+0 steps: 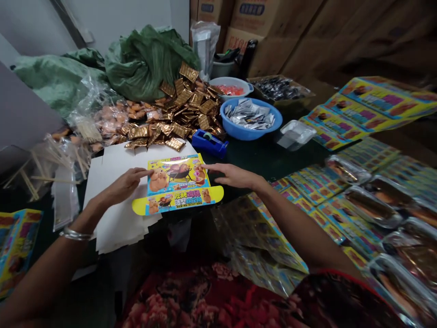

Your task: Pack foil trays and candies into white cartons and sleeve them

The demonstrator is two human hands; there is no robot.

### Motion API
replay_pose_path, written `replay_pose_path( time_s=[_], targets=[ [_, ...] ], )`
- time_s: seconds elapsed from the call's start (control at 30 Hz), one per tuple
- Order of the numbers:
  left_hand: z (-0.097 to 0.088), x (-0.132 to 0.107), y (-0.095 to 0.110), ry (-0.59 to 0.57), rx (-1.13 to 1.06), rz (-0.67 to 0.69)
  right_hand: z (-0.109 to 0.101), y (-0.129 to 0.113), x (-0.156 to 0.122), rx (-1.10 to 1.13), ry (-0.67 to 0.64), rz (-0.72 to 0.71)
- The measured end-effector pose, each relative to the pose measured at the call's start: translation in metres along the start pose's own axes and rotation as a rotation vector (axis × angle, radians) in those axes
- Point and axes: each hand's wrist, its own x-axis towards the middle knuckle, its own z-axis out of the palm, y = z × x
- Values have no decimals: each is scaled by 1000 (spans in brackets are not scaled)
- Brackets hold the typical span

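A yellow printed card (pixel 175 182) with cartoon pictures lies on a stack of white sheets (pixel 116 214) in front of me. My left hand (pixel 124 186) rests at the card's left edge, fingers stretched out and touching it. My right hand (pixel 234 175) lies flat at the card's right edge, fingertips on it. Neither hand grips anything.
Behind the card sit a blue tape dispenser (pixel 209 142), a blue bowl (pixel 251 119) of silver packets, a heap of gold packets (pixel 180 114) and green bags (pixel 146 59). Filled blister packs (pixel 382 205) and more printed cards (pixel 372 107) cover the right side. Cardboard boxes (pixel 273 27) stand at the back.
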Motion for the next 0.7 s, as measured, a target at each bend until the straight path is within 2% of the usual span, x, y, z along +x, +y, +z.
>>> replay_pose_path(
  time_s=[0.07,0.13,0.2,0.27,0.37,0.47,0.57,0.63,0.7],
  targets=[
    [-6,4,16,-47,176,-2,1,-17,8,-127,31,79],
    [-1,5,41,-34,405,-63,14,-45,16,-271,116,144],
    [12,1,68,15,562,-123,35,-75,21,-362,162,183],
    [30,-6,91,55,601,-132,56,-97,23,-400,141,206],
    [54,-16,110,26,571,-45,70,-107,23,-423,113,195],
    [67,-20,112,19,603,2,65,-104,21,-406,74,107],
    [57,-19,106,62,622,2,55,-110,19,-436,42,23],
    [36,-16,101,60,574,2,47,-123,18,-500,38,-14],
    [6,-10,100,46,499,-57,38,-139,20,-578,57,-31]
  ],
)
